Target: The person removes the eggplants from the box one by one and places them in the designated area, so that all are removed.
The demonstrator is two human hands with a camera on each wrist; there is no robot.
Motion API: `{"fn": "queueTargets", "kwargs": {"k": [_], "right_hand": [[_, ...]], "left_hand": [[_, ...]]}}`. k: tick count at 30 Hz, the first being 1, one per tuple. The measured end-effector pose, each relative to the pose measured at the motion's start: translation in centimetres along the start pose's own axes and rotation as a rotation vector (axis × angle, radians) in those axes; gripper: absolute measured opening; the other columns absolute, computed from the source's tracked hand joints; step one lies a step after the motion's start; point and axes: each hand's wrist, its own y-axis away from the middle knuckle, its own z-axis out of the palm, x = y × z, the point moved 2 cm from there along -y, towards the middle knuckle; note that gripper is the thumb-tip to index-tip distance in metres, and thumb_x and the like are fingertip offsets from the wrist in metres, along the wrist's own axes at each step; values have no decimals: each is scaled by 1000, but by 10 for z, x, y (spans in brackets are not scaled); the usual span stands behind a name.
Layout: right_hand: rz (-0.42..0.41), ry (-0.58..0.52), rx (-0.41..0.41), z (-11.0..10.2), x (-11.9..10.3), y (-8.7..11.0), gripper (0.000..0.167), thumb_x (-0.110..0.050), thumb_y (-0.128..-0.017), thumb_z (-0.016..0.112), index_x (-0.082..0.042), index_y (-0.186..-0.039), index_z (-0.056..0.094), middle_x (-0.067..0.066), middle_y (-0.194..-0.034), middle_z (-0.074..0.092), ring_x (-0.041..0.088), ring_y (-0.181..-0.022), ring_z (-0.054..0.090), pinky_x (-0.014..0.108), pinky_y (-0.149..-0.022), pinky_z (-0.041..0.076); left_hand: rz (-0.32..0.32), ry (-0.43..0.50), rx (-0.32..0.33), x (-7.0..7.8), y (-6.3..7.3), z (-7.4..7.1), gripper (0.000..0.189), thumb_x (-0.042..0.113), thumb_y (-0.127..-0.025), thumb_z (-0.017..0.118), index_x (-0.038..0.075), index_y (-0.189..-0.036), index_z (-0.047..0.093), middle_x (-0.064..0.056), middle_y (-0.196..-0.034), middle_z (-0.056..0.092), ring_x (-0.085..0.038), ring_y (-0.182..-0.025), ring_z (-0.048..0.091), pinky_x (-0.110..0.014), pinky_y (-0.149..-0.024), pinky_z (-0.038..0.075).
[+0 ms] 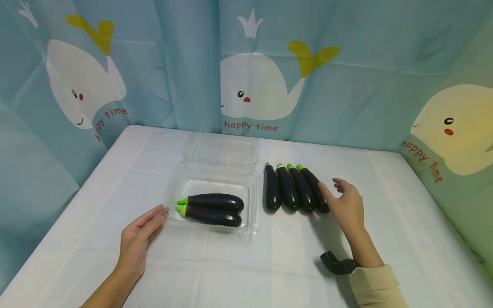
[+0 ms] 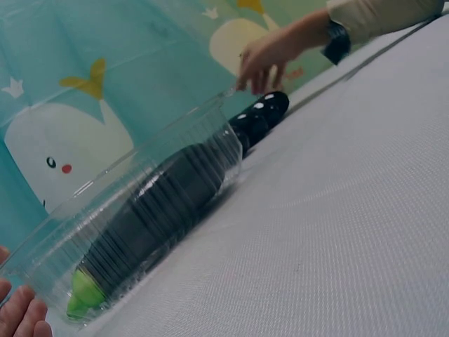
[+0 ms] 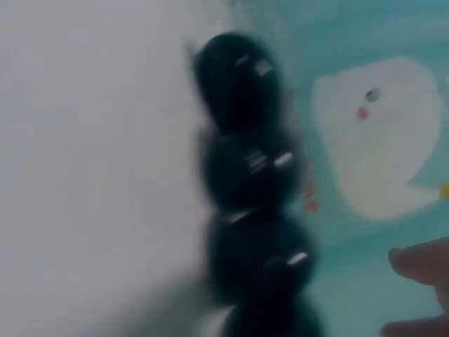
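Note:
A clear plastic clamshell container [image 1: 252, 209] lies with its lid [image 1: 219, 149] folded back. Two dark eggplants [image 1: 215, 202] with green stem ends lie side by side in its base, toward the front. My left hand [image 1: 135, 239] pinches the base's left rim between thumb and fingers; in the left wrist view its fingertips [image 2: 24, 309] show at that rim. To the right, several more eggplants [image 1: 286, 188] form a row on the table. My right hand [image 1: 348, 205] is over the right end of that row, thumb and fingers spread, holding nothing. Its thumb overlaps the rightmost eggplant in the head view.
A white cloth covers the table [image 1: 215, 269]. Behind it hangs a blue-green curtain [image 1: 185, 64] printed with whales. On my right wrist is a black strap or device [image 1: 339, 263], just below a beige sleeve [image 1: 377, 286].

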Motion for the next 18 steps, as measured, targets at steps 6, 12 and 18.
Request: {"fn": "queueTargets", "kwargs": {"k": [6, 12, 18], "right_hand": [[-59, -47, 12, -5, -22, -4, 54, -37, -88, 60, 7, -119, 55, 27, -114, 55, 39, -104, 53, 53, -81, 46], [-111, -112, -29, -6, -47, -5, 53, -36, -87, 62, 4, -121, 55, 22, -118, 56, 35, -107, 54, 50, -83, 48], [-141, -155, -71, -3, -67, -3, 52, -36, -87, 63, 2, -122, 55, 21, -117, 56, 33, -106, 54, 48, -82, 50]], "left_hand": [[-7, -7, -2, 0, -1, 0, 36, 10, -89, 62, -5, -121, 56, 1, -108, 66, -11, -102, 60, -23, -88, 45], [-5, -13, 1, 1, -1, 1, 36, 10, -89, 62, -5, -121, 56, 1, -108, 66, -11, -102, 60, -23, -88, 45], [-8, -6, 6, 0, -1, 1, 35, 9, -88, 62, -4, -121, 57, 1, -108, 66, -11, -102, 60, -23, -89, 45]]}}
